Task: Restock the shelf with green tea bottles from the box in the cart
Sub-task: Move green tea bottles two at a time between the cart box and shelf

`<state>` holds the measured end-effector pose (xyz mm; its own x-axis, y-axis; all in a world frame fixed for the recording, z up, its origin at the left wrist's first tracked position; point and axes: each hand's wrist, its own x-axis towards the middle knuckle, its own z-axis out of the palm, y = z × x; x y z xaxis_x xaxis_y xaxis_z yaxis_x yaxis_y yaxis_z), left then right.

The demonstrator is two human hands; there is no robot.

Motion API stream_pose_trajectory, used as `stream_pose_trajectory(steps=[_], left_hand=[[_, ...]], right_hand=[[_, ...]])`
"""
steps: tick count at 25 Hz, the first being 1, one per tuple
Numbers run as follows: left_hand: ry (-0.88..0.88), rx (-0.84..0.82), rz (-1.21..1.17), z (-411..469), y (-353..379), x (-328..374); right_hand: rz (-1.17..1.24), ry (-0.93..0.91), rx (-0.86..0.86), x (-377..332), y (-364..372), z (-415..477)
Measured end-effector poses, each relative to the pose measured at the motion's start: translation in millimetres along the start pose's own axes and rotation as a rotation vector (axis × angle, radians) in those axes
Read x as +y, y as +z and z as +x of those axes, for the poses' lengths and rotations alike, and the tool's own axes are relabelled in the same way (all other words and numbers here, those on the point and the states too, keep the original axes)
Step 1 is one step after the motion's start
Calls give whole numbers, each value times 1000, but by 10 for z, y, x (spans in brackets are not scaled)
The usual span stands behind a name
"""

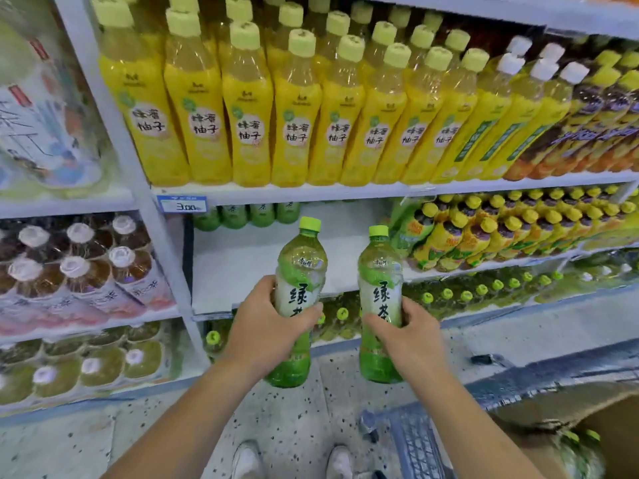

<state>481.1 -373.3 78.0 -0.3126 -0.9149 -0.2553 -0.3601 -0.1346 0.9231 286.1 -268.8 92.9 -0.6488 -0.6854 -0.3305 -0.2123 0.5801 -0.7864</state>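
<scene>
Two green tea bottles, one per hand. The left bottle point(300, 271) is gripped by the left hand point(266, 328), fingers curled round its middle and thumb lying across the label. The right bottle point(379, 271) is held the same way by the right hand point(409, 337). Both hang in the air in front of the shelf point(242, 267), not on it. The left one leans a bit to the right, the right one is about upright.

They're clear plastic with lime green screw caps and a white-and-green wrap that says 绿茶 in big dark green characters (the small print above that is too blurry to read).

The shelf is a flat white board with a row of matching bottles point(245, 216) at the back. A blue price tag point(182, 204) on the edge above it reads 3.00. One level up are yellow bottles point(249, 108) with pale caps and 蜂蜜柚子 on a round white patch.

At bottom right there's the grey mesh cart point(415, 440) with a brown cardboard box point(553, 409) in it, a couple of green caps showing inside. The floor point(294, 420) is speckled, with white shoes point(247, 459) at the bottom.
</scene>
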Motion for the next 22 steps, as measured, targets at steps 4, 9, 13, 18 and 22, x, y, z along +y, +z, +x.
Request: stream_pose_trajectory(steps=[4,9,13,18,22], left_hand=[[-17,37,-23,425,187,-396],[-11,93,-18,984,596,-755],[65,134,22,1459,834,-858],[153,149,85,1885,1061,-801],[229,151,97,2119,1177,-763]], right_hand=[[-48,-8,-73,221,296,558],[-154,-78,-86,525,501,1261],[-162,-130,-75,624,558,1813],[-93,-235,-27,662,629,2271],[-32,-301,-16,684,671,2522]])
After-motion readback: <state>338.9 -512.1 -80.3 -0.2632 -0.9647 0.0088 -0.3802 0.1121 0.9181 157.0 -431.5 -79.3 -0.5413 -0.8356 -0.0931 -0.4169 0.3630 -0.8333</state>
